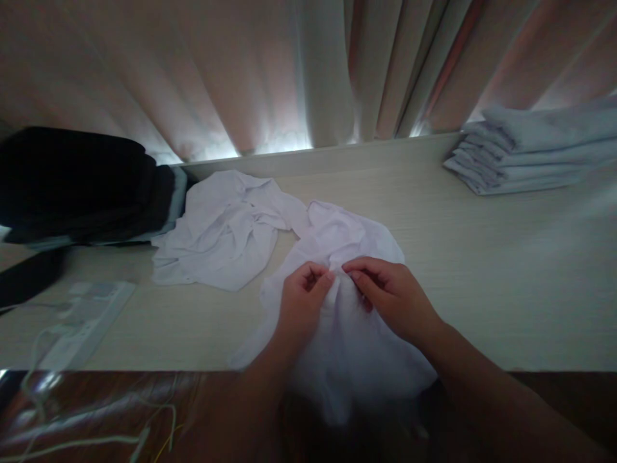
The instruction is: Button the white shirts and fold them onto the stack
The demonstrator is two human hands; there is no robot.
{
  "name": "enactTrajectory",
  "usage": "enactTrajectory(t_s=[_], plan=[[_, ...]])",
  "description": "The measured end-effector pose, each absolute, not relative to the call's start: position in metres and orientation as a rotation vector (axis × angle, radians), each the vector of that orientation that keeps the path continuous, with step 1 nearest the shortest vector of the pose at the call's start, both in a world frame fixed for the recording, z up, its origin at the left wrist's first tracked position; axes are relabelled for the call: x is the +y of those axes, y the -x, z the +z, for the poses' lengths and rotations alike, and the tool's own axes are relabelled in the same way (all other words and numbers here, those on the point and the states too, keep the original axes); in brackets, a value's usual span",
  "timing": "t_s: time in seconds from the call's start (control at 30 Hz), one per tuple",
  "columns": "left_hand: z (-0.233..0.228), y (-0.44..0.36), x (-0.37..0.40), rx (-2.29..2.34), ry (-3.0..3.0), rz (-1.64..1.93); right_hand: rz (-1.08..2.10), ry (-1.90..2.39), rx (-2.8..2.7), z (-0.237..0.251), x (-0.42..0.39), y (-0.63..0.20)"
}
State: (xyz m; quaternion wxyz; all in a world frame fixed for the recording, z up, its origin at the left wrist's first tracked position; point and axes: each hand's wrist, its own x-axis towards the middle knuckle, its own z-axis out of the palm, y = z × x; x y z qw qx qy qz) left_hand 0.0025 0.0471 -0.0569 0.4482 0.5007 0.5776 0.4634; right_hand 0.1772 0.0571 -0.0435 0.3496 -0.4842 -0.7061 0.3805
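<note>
A white shirt-like garment (pixel 347 334) lies rumpled over the front edge of the table, its lower part hanging down. My left hand (pixel 306 296) pinches the fabric near its middle between thumb and fingers. Close beside it, my right hand (pixel 385 289) pinches the same cloth, the fingertips of both hands almost meeting. Whether a button sits between them is too small to tell. A second crumpled white garment (pixel 231 231) rests to the left, touching or nearly touching the first one.
Folded white garments (pixel 535 151) are stacked at the back right of the pale table (pixel 506 276). Dark folded clothes (pixel 77 186) form a pile at the far left. In front of them lies a white power strip (pixel 89 321) with cables. Curtains (pixel 241 71) hang behind.
</note>
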Motion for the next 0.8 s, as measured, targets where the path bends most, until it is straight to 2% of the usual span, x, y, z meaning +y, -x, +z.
enactTrajectory(t_s=[0.23,0.8], plan=[[-0.0557,-0.0041,0.0474,1.399,-1.21,1.153,1.06,1.273,-1.796,-0.0454,0.0625,-0.1789],[-0.0558,-0.0024,0.047,1.364,-1.211,1.116,0.794,1.22,-1.951,-0.0419,0.062,-0.1768]])
